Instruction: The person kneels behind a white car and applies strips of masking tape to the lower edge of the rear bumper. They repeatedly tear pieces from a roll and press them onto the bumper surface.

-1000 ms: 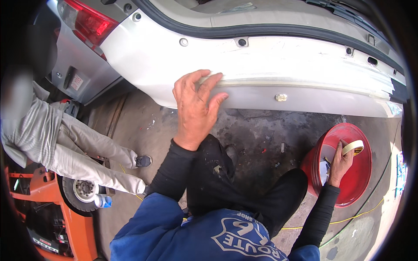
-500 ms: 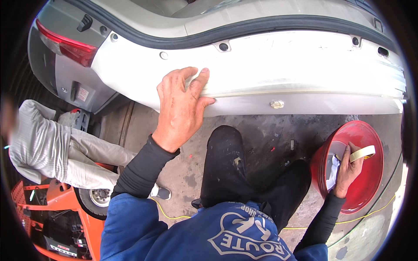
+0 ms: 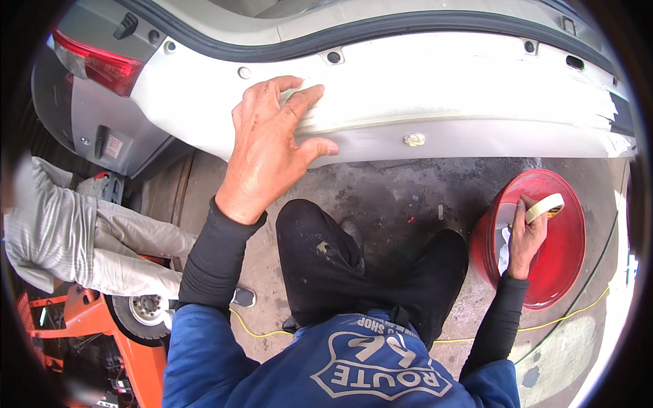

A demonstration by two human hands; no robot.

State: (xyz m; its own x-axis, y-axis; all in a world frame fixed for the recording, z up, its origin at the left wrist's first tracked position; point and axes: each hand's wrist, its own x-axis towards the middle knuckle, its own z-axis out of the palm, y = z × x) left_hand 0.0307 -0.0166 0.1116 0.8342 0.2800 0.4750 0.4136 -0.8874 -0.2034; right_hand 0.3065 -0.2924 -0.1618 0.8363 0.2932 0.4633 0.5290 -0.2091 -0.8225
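A white car panel, bare below the tailgate opening, stretches across the top of the view. Its lower edge is silvery, with a small cream-coloured patch near the middle. My left hand lies against this panel, left of centre, its fingers bent and the thumb spread out over the lower edge. At the right, my right hand grips a roll of masking tape, cream-coloured and hanging around the fingers. That hand is over a red bucket. White paper shows beside it, and I cannot tell whether the hand touches it.
A red tail light sits at the panel's left end. Another person in light clothes is at far left, near an orange forklift-like vehicle. A yellow cord and a dark hose run along the concrete floor.
The view has shifted, moving the scene up and left. My left hand has slid slightly right along the panel, its thumb farther from its forefinger. My right hand still holds the tape.
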